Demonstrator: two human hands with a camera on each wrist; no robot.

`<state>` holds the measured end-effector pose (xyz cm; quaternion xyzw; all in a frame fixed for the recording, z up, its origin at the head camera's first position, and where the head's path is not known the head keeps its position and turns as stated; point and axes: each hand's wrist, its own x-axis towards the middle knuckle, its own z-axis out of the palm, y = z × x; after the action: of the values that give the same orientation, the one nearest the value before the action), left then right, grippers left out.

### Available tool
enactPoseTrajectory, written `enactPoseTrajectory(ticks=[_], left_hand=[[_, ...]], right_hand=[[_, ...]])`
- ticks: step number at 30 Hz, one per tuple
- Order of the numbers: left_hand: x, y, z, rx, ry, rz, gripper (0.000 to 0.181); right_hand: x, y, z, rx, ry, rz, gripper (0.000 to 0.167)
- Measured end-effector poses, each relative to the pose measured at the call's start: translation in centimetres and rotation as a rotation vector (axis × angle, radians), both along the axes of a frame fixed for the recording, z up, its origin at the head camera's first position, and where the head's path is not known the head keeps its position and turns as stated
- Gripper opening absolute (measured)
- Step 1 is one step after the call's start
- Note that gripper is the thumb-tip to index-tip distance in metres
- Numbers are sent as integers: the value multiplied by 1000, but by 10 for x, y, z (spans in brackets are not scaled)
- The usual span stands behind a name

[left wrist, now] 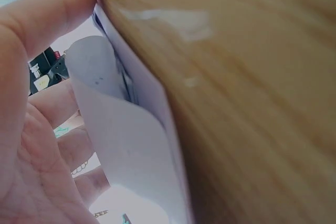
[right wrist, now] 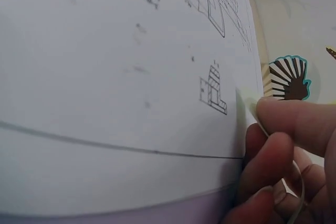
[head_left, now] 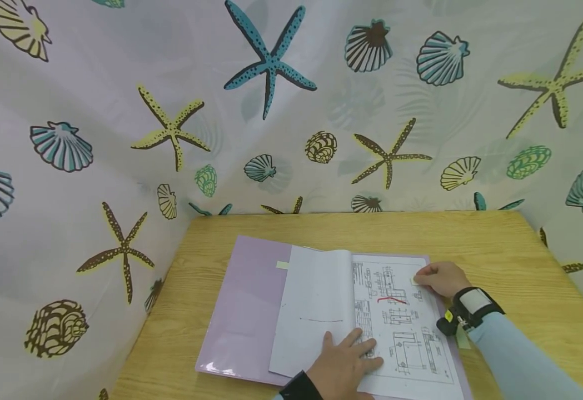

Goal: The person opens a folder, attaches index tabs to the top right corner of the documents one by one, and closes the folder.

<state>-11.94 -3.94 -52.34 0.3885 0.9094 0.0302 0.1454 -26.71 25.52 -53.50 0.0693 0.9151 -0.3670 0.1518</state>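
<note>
A light purple folder (head_left: 238, 311) lies opened on the wooden table. Its left-hand sheet (head_left: 316, 289) is white with one thin line; the right-hand sheet (head_left: 376, 319) carries technical drawings and a red mark. Spread over the lower part of the pages near the fold is my left hand (head_left: 343, 364), fingers apart; in the left wrist view its fingers (left wrist: 58, 17) lie by the curved paper edges. My right hand (head_left: 443, 279) pinches a small pale yellow-green sticky note (right wrist: 247, 103) at the drawing sheet's upper right edge. Curled fingers partly hide the note.
Another pale yellow-green strip (head_left: 463, 339) shows under the right wrist, beside the folder. A small pale tab (head_left: 282, 265) sits at the left sheet's edge. Behind the table (head_left: 166, 333) hangs a white cloth (head_left: 291, 183) printed with shells and starfish.
</note>
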Motion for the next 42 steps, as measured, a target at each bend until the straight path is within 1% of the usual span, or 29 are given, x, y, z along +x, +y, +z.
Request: enactPoseTrajectory(ticks=[5,15,22,28,35,42], left_hand=[[0,0,1,-11,2,-1,69],[0,1,1,5,7,6,69],[0,0,0,14,10,7,69],[0,-1,-2,8,25,1,68],[0,-1,-3,23,35,-5,68],[0,-1,-2,33,24,-5,68]], right_hand=[[1,-4,4,1,1,-6,32],[-5,-4,-4,6,-4,-7,30],[-4,-5,-3,33,16,4,26],[-4,-7,-2,20,1,-13,26],[-4,-7,-2,45,0,-1,26],[-7,-6,-3,56,0,12,22]])
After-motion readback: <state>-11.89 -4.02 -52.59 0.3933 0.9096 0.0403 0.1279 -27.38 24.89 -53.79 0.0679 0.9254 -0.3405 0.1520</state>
